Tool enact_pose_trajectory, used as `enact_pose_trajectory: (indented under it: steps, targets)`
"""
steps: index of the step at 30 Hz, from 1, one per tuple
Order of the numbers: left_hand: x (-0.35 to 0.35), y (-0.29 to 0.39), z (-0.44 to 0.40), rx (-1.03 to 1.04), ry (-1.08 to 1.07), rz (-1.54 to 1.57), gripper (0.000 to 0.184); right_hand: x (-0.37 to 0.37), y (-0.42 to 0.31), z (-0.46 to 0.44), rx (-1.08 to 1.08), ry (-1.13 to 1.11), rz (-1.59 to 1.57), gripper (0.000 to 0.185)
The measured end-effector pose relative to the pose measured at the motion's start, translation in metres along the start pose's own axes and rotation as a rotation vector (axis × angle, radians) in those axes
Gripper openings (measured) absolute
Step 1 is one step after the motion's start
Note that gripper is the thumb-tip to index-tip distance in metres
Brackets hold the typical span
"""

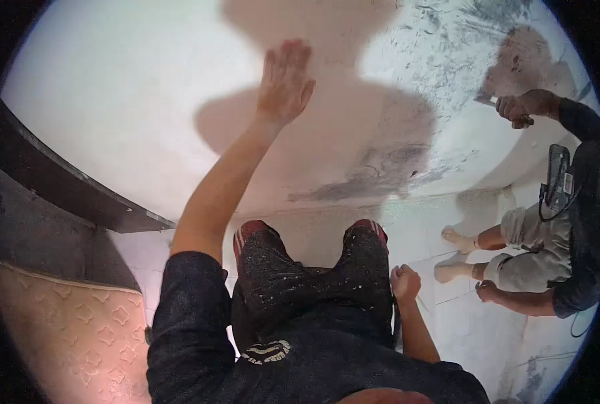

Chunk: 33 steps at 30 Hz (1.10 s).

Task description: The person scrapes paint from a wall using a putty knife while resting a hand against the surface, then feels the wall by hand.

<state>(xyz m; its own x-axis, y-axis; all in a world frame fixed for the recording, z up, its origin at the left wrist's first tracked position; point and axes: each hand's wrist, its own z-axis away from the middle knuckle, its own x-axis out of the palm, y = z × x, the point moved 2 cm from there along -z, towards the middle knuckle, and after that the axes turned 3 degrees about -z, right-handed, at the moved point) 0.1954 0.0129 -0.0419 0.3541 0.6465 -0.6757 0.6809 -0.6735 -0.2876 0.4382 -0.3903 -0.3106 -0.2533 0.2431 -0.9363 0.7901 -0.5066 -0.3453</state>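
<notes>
**Left hand (286, 87) open at a smeared pale wall (124, 108)**

At far left, a patterned pad (77, 330) sits below a dark ledge (64, 168). The left hand, fingers extended, seems to rest on the wall; shifting it would call for even contact. Gray smears (374, 176) mark the wall rightward. The right hand (405, 283) is curled beside the leg, its grip unclear. Far right, a co-worker's hand (512, 111) holds a tool (487, 99) near the wall.

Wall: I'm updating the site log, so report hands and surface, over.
Left hand open at pale wall. Right hand curled beside right leg, contents unclear. Dark smears toward wall's right. Co-worker far right, tool in hand.
</notes>
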Motion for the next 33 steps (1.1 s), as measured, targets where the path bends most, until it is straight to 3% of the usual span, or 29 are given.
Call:
enact_pose_trajectory:
  steps: [1,5,7,11,13,17,19,20,22,23,24,26,28,31,33]
  targets:
    - [-0.008,0.000,-0.001,-0.219,0.124,-0.070,0.063,-0.004,-0.004,0.002,0.051,-0.027,0.021,0.029]
    - [0.003,0.022,0.003,-0.157,0.168,0.065,0.063,-0.004,-0.003,0.002,0.032,-0.047,0.016,0.028]
    - [0.019,0.026,0.009,0.215,-0.107,0.098,0.064,-0.008,-0.008,0.005,0.045,-0.049,0.015,0.028]
    - [0.020,0.007,0.007,0.221,-0.152,0.134,0.070,-0.013,-0.014,0.009,0.084,-0.034,-0.018,0.027]
    - [-0.008,0.005,0.003,-0.114,0.039,-0.200,0.067,-0.009,-0.012,0.011,0.079,-0.024,-0.030,0.027]
    - [0.014,0.028,0.007,-0.167,0.148,0.057,0.065,-0.008,-0.009,0.010,0.086,-0.033,-0.052,0.026]
    - [0.029,0.034,0.007,0.275,-0.192,0.154,0.064,-0.008,-0.005,0.008,0.093,-0.032,-0.037,0.026]
    - [0.034,0.030,0.005,0.272,-0.190,0.156,0.064,-0.008,-0.004,0.007,0.090,-0.036,-0.024,0.026]
    - [0.026,0.020,-0.003,0.197,-0.241,0.108,0.064,-0.009,-0.001,0.005,0.078,-0.041,-0.009,0.026]
    - [0.020,0.014,-0.006,0.068,-0.106,-0.029,0.065,-0.009,0.000,0.006,0.086,-0.035,-0.016,0.027]
    - [0.014,0.016,-0.009,0.069,-0.108,-0.032,0.065,-0.008,0.000,0.007,0.096,-0.031,-0.025,0.028]
    - [-0.003,0.017,-0.012,-0.339,0.167,-0.054,0.063,-0.006,0.002,0.007,0.107,-0.052,-0.016,0.028]
    - [0.012,0.026,-0.005,-0.291,0.289,-0.029,0.063,-0.007,0.002,0.009,0.115,-0.069,0.006,0.028]
    - [0.026,0.033,0.007,0.419,-0.162,0.128,0.057,-0.013,0.000,0.009,0.085,-0.045,0.039,0.027]
    - [0.010,0.007,0.006,0.288,-0.132,0.043,0.057,-0.013,0.003,0.013,0.039,-0.047,0.049,0.027]
